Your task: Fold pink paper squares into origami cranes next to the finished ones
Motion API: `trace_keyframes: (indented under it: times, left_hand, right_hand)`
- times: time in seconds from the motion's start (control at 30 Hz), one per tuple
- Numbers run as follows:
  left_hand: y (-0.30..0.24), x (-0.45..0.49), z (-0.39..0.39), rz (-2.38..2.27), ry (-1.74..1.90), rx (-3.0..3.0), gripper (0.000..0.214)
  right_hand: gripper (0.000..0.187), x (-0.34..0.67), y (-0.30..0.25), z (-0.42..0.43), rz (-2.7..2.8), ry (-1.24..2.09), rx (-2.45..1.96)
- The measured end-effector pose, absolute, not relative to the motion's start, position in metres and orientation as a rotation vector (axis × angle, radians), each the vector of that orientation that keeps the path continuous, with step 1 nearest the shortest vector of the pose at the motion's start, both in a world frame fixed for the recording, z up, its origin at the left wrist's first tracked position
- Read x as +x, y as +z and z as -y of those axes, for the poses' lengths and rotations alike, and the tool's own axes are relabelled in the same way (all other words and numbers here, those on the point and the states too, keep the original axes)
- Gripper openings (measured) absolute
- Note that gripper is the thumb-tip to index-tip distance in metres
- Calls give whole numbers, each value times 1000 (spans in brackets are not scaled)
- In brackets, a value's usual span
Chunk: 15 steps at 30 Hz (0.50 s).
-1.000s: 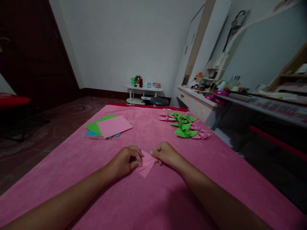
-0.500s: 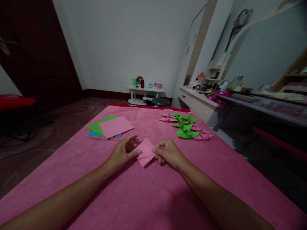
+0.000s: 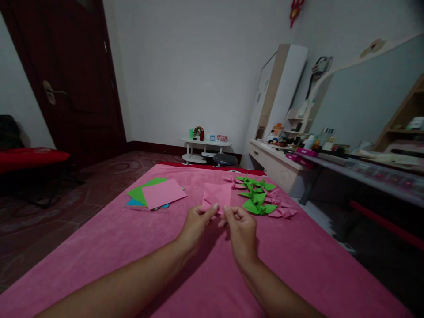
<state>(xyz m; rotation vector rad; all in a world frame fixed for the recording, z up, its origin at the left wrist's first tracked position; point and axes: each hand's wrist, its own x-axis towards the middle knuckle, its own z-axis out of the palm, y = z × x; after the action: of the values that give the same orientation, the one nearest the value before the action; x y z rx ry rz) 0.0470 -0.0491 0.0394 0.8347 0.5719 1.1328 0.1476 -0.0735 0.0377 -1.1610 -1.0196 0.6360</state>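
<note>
- Landmark: the stack of square origami paper (image 3: 164, 194), pink sheet uppermost and green and blue sheets fanned out beneath, lay flat on the pink cloth (image 3: 132, 251).
- Work in hand: the folded pink paper (image 3: 218, 193) was held to the right of the stack, a slanting flap edge crossing its nearer part; whether it touched the cloth could not be told.
- Left hand (image 3: 198, 223): to the right of the stack and nearer the wearer, its fingers pinched on the paper's near edge, thumb uppermost.
- Right hand (image 3: 243, 229): farther right of the stack, its fingers likewise clamped on the near edge, the two thumb tips just apart.
- Origami cranes (image 3: 260, 205): a green and pink cluster rested well to the right of the stack.
- Background: a dark red door (image 3: 76, 79) stood beyond the stack, to its left.
</note>
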Motion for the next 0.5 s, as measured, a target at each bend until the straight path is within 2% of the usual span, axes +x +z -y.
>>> trace_keyframes:
  times: [0.37, 0.5]
  left_hand:
    - [24, 35, 39, -444, 1022, 868, 27]
    - [32, 27, 38, -479, 1094, 919, 23]
  right_hand:
    - [32, 152, 22, 73, 1233, 1028, -1148]
    - [31, 151, 18, 76, 1225, 1064, -1096]
